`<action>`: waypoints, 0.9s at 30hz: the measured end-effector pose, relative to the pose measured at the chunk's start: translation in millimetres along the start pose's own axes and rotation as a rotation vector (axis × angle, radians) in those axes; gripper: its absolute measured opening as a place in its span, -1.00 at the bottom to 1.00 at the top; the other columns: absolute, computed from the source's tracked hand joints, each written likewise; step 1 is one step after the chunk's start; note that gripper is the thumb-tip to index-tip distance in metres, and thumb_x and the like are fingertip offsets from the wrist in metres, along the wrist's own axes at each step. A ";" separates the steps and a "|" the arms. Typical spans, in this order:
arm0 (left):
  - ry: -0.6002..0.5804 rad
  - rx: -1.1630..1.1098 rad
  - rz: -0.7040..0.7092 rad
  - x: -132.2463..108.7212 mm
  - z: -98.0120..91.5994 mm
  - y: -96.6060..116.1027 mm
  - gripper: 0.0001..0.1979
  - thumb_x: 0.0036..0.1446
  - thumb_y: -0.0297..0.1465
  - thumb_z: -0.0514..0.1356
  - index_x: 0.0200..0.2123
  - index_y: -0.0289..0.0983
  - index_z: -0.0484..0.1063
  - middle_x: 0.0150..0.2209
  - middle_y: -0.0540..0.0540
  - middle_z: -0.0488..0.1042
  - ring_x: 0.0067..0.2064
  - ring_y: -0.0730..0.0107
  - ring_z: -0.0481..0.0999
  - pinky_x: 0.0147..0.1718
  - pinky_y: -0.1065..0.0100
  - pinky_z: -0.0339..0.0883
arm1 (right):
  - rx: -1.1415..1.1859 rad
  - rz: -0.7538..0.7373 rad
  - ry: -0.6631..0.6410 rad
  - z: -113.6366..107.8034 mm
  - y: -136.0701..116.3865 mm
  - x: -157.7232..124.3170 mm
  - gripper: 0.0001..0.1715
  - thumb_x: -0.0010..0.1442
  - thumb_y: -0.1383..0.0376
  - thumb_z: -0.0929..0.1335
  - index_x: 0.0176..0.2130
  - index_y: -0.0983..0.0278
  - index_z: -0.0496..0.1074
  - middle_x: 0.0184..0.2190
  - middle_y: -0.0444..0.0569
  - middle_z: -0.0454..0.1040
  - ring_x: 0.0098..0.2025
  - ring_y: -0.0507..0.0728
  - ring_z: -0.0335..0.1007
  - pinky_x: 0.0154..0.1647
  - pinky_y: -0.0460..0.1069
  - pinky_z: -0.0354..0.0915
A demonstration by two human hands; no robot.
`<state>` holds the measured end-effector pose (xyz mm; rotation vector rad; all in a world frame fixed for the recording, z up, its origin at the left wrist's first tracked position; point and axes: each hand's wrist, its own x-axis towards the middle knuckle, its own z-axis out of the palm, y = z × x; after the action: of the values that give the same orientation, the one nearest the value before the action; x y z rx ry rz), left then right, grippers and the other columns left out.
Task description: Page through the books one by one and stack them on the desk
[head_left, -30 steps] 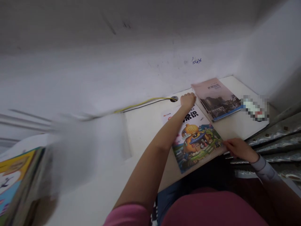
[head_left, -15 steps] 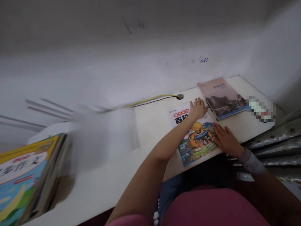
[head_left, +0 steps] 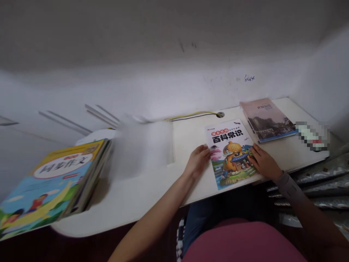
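Observation:
A picture-covered book (head_left: pixel 231 160) with an orange gourd house on its front lies face up near the desk's front edge. My left hand (head_left: pixel 198 160) is at the book's left edge, fingers curled in against it. On the opposite side my right hand (head_left: pixel 265 162) grips the right edge, its fingertips over the cover. A wristband circles my right wrist. Just beyond the book, to the right, rests a history book (head_left: pixel 268 120) with a pinkish-brown cover, untouched by either hand.
At the left, a stack of books (head_left: pixel 51 185) with a yellow and blue cover stands on the white desk (head_left: pixel 152 193). A pale blurred shape (head_left: pixel 141 149) is beside it. A cable hole (head_left: pixel 220 114) with cords is at the back. A pixelated object (head_left: pixel 312 136) lies far right.
My left hand has slid off the top of the gourd-house book's cover to its left edge. My right hand stays at the right edge. The view has shifted left.

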<state>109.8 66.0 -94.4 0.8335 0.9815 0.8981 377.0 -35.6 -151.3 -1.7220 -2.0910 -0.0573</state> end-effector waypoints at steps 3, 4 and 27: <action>-0.077 -0.065 -0.152 -11.6 12.7 -9.0 -0.72 -0.20 -0.48 0.35 -0.33 -0.27 0.42 -0.44 -0.03 0.47 -0.45 0.45 0.49 -0.47 0.43 0.38 | 0.029 0.000 -0.005 0.0 2.4 -1.7 -0.44 0.31 0.16 0.16 0.18 0.41 0.25 0.21 0.30 0.22 0.23 0.33 0.16 0.19 0.26 0.20; -0.083 -0.084 -0.175 -14.4 17.2 -13.4 -0.67 -0.24 -0.50 0.36 -0.32 -0.25 0.40 -0.46 0.02 0.45 -0.49 0.47 0.46 -0.52 0.44 0.35 | 0.044 0.001 -0.015 -0.2 3.8 -1.9 -0.45 0.31 0.17 0.15 0.18 0.39 0.25 0.21 0.29 0.23 0.23 0.32 0.16 0.19 0.26 0.20; -0.289 0.060 0.175 104.3 200.1 -2.8 -0.62 -0.19 -0.64 0.17 -0.23 -0.23 0.32 -0.46 0.12 0.30 -0.48 0.61 0.34 -0.42 0.51 0.26 | 0.302 0.748 0.552 -97.5 162.0 18.6 -0.54 0.12 0.25 0.21 -0.08 0.39 0.48 -0.30 0.08 0.55 -0.29 0.17 0.44 -0.28 0.05 0.36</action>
<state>325.7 124.4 -64.8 1.0796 0.6940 0.8702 556.5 -10.3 -94.4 -1.9029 -0.9456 0.0092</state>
